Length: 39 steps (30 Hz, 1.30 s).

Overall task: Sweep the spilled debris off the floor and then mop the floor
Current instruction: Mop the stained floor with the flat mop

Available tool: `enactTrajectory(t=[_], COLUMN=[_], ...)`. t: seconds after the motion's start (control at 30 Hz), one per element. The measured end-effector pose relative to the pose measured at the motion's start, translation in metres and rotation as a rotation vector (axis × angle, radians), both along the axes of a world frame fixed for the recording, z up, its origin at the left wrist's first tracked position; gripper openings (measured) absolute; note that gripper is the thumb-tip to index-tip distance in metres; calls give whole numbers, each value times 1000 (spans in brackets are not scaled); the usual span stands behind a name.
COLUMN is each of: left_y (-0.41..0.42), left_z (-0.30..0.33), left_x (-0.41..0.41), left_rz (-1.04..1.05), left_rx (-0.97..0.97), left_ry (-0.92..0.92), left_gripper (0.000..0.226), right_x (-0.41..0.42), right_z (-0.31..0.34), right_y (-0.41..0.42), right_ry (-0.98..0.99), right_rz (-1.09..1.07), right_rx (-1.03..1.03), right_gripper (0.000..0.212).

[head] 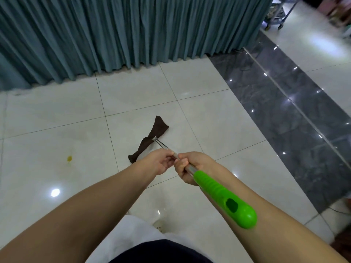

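Observation:
I hold a mop by its metal pole (188, 168), which ends near me in a bright green plastic grip (224, 198). My right hand (190, 168) grips the pole just below the green grip. My left hand (161, 162) pinches the pole a little further down. The pole runs forward to a dark brown mop cloth (150, 139) lying flat on the white floor tiles (142, 99). A small yellow spot (69, 158) sits on a tile to the left of the cloth.
A teal pleated curtain (114, 35) hangs to the floor along the far side. A dark grey marble strip (284, 103) crosses the floor on the right. A wheeled metal cart (275, 18) stands at the far right. A few tiny dark specks (159, 227) lie near my feet.

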<state>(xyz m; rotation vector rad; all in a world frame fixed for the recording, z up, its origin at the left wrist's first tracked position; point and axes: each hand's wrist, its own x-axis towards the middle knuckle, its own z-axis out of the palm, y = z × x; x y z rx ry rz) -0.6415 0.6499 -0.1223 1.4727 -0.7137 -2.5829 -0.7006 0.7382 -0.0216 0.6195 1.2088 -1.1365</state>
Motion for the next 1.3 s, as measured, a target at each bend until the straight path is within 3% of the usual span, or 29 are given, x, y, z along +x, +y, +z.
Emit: enactTrajectory(t=[0.37, 0.67, 1.3], left_y=[-4, -66, -295], left_z=[-10, -29, -38], left_x=[-9, -24, -78], left_rz=[23, 40, 183], left_rx=[19, 20, -1], left_ry=[-25, -26, -52], left_gripper=[30, 31, 28], right_x=[-21, -52, -126], right_z=[-24, -45, -50], right_y=[-11, -70, -317], right_ry=[21, -154, -195], right_rz=[194, 232, 531], right_rx=[57, 11, 57], right_gripper=[26, 31, 33])
